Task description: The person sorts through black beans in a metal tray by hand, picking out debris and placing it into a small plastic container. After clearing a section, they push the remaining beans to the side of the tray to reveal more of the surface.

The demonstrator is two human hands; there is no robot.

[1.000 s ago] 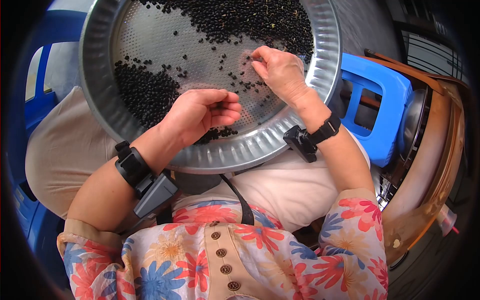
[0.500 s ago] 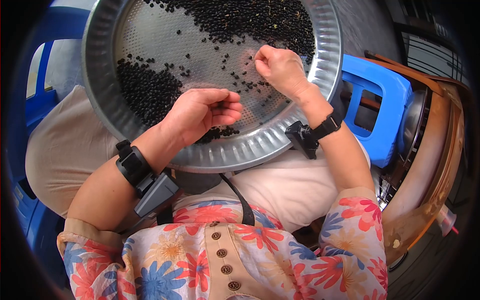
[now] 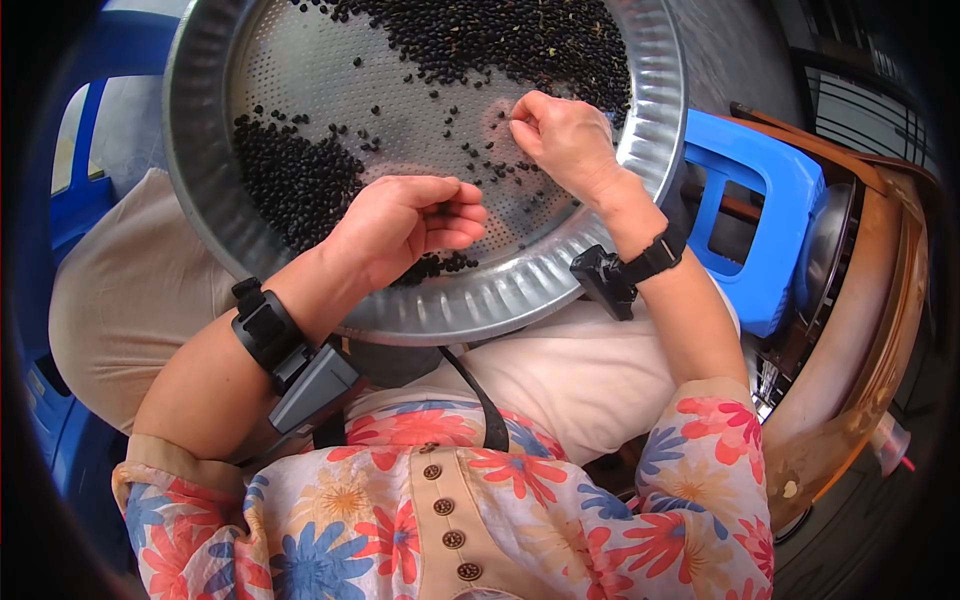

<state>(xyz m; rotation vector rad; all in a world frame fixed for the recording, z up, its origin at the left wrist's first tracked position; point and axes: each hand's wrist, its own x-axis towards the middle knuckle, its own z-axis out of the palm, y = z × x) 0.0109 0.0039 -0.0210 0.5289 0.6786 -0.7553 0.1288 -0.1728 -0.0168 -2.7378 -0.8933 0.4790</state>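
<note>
A round metal tray [image 3: 500, 312] with a fluted rim and a perforated bottom rests over my lap. Black beans lie in it: a large pile [image 3: 500, 40] at the far side, mixed with pale bits, and a smaller pile [image 3: 290, 180] at the left. Over the near part of the tray, my left hand [image 3: 415, 220] is curled, thumb against the fingers; something dark shows inside, too shaded to name. My right hand [image 3: 565, 135] is closed in a pinch above the right part, close to scattered beans [image 3: 490, 165]. Whatever its fingertips hold is hidden.
At the right stands a blue plastic stool [image 3: 775, 190], beside a brown wooden piece of furniture [image 3: 850, 370]. A blue chair [image 3: 75, 210] is at the left. Black straps with devices [image 3: 275, 335] sit on both wrists.
</note>
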